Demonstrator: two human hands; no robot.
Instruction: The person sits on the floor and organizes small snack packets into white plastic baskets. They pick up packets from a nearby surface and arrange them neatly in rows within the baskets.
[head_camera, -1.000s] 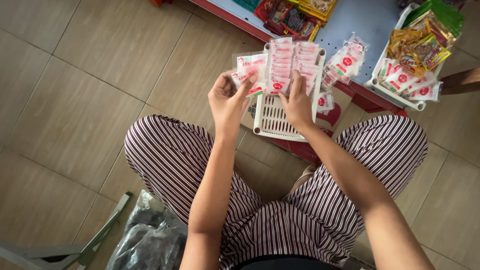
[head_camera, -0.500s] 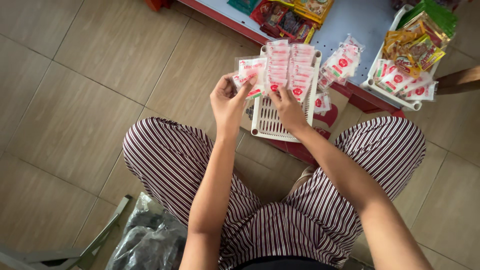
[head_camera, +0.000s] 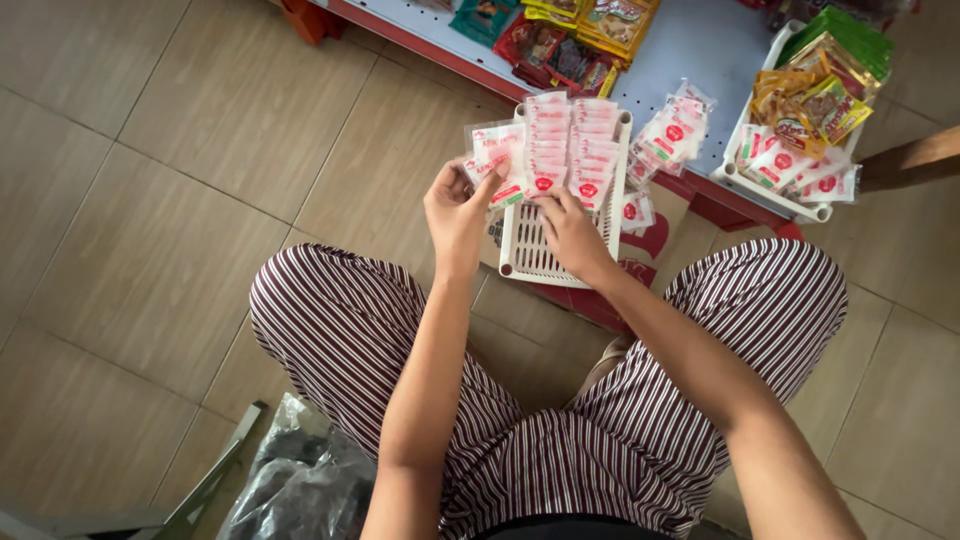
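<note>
Fingers of the left hand (head_camera: 457, 208) pinch a fan of sachets (head_camera: 497, 152); the right hand (head_camera: 573, 232) presses one into the near row — filling the tray (head_camera: 535, 262).

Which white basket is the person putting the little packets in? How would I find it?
Find the striped trousers, then follow both arms up to the hands. Between the left hand and right hand lies a narrow white slatted plastic basket. Unlike the other white basket, it holds two neat rows of small red-and-white sachets.
</note>
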